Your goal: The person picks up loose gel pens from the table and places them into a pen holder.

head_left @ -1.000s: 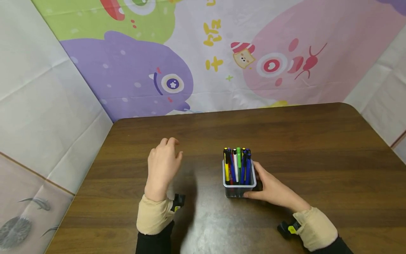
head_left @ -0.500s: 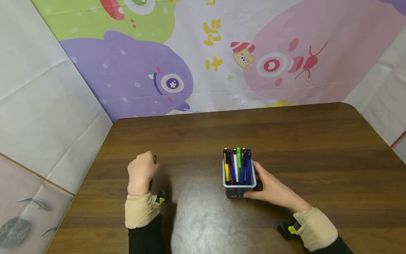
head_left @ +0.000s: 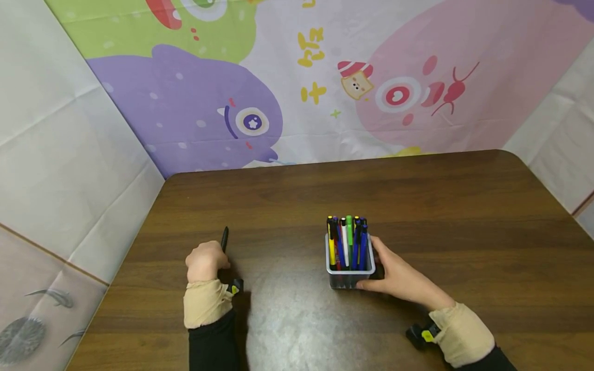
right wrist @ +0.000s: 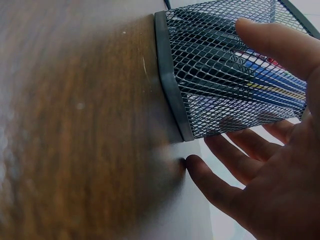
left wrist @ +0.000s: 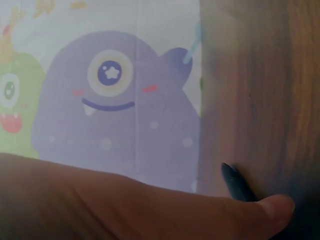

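My left hand [head_left: 207, 262] is low over the table's left side, fingers curled down around a dark pen [head_left: 225, 238] whose upper end sticks out past the hand. In the left wrist view the thumb lies against this pen [left wrist: 237, 182]; the other fingers are hidden. My right hand [head_left: 399, 275] grips a black mesh pen holder [head_left: 345, 280] from its right side, thumb at the front and fingers behind. Several pens [head_left: 345, 242] stand upright in it, in yellow, blue, white and green. The right wrist view shows the mesh wall [right wrist: 215, 55] between thumb and fingers.
Both hands work over a brown wooden table [head_left: 297, 196] with rounded far corners. A cartoon-printed cloth [head_left: 315, 118] hangs behind it, and pale cloth walls [head_left: 69, 129] stand at the sides. Small cameras [head_left: 422, 335] are strapped at the wrists.
My left hand has moved left and down, then slightly nearer to me, and now holds the dark pen, which shows more. The right hand and the pen holder have stayed still.
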The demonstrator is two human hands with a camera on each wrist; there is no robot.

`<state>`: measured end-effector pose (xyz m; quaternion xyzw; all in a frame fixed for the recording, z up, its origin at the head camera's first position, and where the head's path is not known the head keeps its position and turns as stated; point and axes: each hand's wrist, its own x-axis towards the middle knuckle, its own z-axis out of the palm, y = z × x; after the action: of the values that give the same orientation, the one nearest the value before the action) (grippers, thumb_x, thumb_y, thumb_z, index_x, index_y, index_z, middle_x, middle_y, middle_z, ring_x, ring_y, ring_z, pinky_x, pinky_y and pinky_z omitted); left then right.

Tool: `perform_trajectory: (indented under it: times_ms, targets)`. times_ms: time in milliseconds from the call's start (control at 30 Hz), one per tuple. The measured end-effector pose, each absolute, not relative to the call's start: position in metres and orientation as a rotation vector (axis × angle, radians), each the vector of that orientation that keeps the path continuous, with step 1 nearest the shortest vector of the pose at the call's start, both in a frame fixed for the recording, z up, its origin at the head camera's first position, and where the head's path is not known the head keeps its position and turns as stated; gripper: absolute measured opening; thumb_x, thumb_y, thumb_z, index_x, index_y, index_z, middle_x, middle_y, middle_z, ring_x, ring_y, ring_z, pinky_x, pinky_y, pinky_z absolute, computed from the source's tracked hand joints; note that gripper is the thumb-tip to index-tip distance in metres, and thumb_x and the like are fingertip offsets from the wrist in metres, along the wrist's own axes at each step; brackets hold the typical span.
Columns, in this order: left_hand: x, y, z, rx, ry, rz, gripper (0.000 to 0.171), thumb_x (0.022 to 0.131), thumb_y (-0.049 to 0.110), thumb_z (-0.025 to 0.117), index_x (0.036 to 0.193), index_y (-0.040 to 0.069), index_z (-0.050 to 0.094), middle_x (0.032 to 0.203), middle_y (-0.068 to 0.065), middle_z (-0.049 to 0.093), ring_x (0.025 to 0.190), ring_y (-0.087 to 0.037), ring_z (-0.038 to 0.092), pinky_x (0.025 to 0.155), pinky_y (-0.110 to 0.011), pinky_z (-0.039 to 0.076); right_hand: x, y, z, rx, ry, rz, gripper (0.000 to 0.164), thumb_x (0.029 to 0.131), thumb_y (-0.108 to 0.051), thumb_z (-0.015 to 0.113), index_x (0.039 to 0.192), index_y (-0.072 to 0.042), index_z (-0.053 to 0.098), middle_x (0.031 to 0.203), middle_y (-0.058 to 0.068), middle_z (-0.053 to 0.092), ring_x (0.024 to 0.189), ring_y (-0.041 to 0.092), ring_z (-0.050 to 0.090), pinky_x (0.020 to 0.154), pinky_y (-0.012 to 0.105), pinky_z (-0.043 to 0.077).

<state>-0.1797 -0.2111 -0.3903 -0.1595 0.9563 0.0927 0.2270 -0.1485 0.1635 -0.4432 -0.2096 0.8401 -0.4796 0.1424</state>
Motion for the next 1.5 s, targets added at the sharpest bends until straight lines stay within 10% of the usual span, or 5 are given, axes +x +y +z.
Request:
perform_trajectory:
  times_ms: [967,1500]
  targets:
    - [-0.174,-0.2,-0.368,-0.474,3.144,0.436,0.018,0.077,0.008,0.048,0.071,-0.006,0.058,0.079,-0.029,0.061,0.074,-0.05,0.058,0.057,-0.055,0.045,-0.148,0.163,-0.443,-0.615,2.445,-1.371,0.093,0.07,-0.03,0.078,0.141,-0.017,0.019,0.131,0.012,0.044,0.115,0.027,0.051,0.093,0.046,0.041]
    - [-0.155,-0.15,-0.329,-0.118,3.558,1.023,0.014,0.081,0.007,0.062,0.092,0.001,0.058,0.085,-0.014,0.067,0.068,-0.032,0.063,0.063,-0.046,0.046,-0.148,0.163,-0.443,-0.612,2.452,-1.364,0.094,0.07,-0.03,0.078,0.141,-0.016,0.018,0.133,0.013,0.042,0.116,0.028,0.049,0.094,0.047,0.04]
